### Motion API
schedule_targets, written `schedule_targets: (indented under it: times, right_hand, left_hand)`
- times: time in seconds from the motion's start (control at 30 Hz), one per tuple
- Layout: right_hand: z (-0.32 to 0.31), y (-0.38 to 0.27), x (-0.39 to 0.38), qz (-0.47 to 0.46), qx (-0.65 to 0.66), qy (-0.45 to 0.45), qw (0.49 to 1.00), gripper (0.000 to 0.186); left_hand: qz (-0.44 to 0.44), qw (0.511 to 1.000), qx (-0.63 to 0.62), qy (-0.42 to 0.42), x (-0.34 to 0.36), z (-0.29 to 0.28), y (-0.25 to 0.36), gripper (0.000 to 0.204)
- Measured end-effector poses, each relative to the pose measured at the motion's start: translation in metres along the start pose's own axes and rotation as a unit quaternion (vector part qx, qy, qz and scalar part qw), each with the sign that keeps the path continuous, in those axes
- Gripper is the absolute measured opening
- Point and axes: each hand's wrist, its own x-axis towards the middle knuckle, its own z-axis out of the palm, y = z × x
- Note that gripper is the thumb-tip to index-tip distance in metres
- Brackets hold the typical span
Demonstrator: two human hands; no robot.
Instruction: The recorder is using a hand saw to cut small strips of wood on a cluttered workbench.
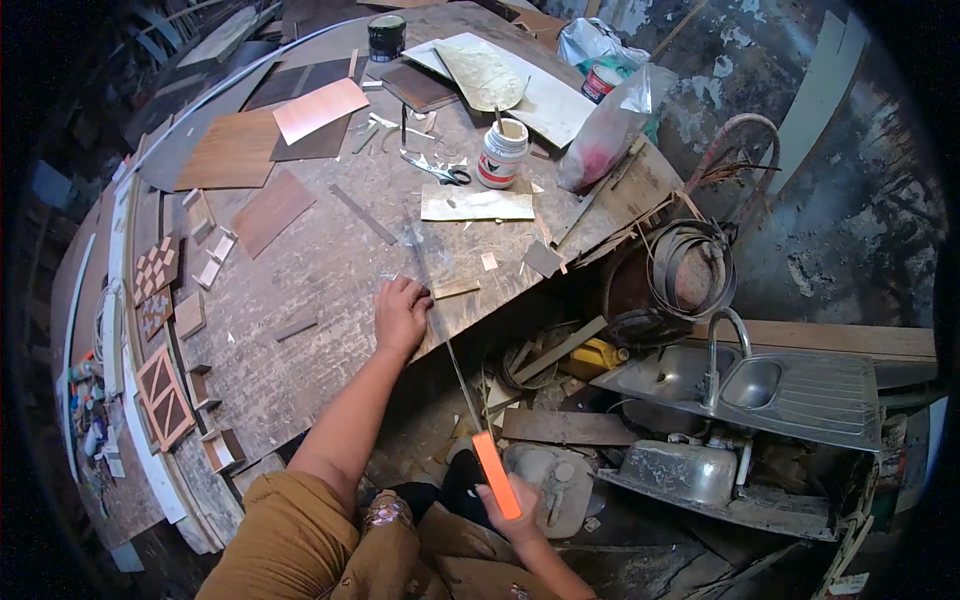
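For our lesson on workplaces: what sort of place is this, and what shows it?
Probably a woodworking workshop: the right hand holds what looks like an orange-handled saw, and flat wood pieces lie on the worn worktable.

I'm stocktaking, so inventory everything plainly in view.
Table: one, worn brown, centre
Saw: one, orange handle, table edge
Wood strip: one, tan, by blade
Jar: one, white, upper centre
Scissors: one, dark handles, beside jar
Cans: two, dark and red, top
Sheets: several, mixed colours, upper left
Wood pieces: many, brown, table's left
Sinks: two, steel, lower right
Faucet: one, silver, upper sink
Container: one, yellow, by sinks
Left hand: one, bare, on table
Right hand: one, bare, on saw handle
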Motion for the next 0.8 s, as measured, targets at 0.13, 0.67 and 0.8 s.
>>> schedule_targets:
  times: [0.13, 0.67, 0.8]
  right_hand:
    - [-0.002, -0.016, 0.005, 0.022, 0.04, 0.008, 0.999, 0.03]
    - [-0.019, -0.026, 0.017, 0.076, 0.066, 0.026, 0.995, 0.027]
    - [-0.006, -0.008, 0.029, 0.088, 0.11, 0.055, 0.989, 0.029]
  left_hand:
    - [-0.009, 1.0, -0.002, -0.008, 0.001, 0.001, 0.0, 0.008]
    - [-0.008, 1.0, -0.005, -0.007, 0.0, -0.003, 0.002, 0.007]
    - [-0.003, 1.0, -0.013, 0.004, 0.0, -0.001, 0.002, 0.007]
